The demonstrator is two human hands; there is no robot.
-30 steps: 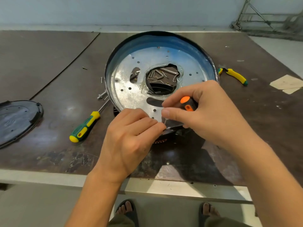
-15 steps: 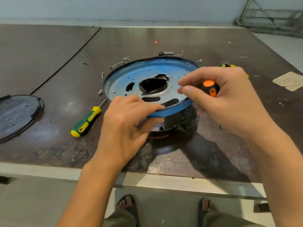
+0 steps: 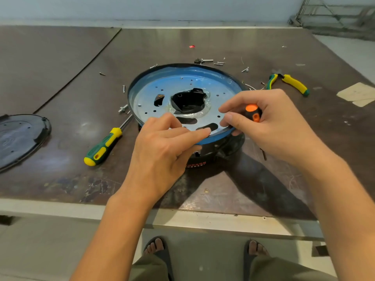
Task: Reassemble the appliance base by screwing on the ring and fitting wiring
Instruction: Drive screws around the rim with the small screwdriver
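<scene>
A round metal base plate (image 3: 182,84) with a blue film, several small holes and a dark middle opening lies on a black ring-shaped housing (image 3: 223,147) on the table. My left hand (image 3: 160,147) pinches the plate's near rim, fingers on top and thumb under the edge. My right hand (image 3: 269,126) grips a black-and-orange screwdriver (image 3: 252,113) in the palm, handle end up, while its thumb and forefinger touch the near right rim. The screwdriver's shaft is mostly hidden behind the hand.
A green-and-yellow screwdriver (image 3: 103,148) lies left of the plate. Yellow-and-green pliers (image 3: 292,83) lie at the right. Loose screws (image 3: 213,62) and a bolt (image 3: 122,108) are scattered around the plate. A black round cover (image 3: 18,138) sits at the far left. The table's front edge (image 3: 182,218) is near.
The plate was tipped up toward me a second ago; it has come down to lie nearly flat. Both hands stayed at the near rim, and the left fingers have loosened.
</scene>
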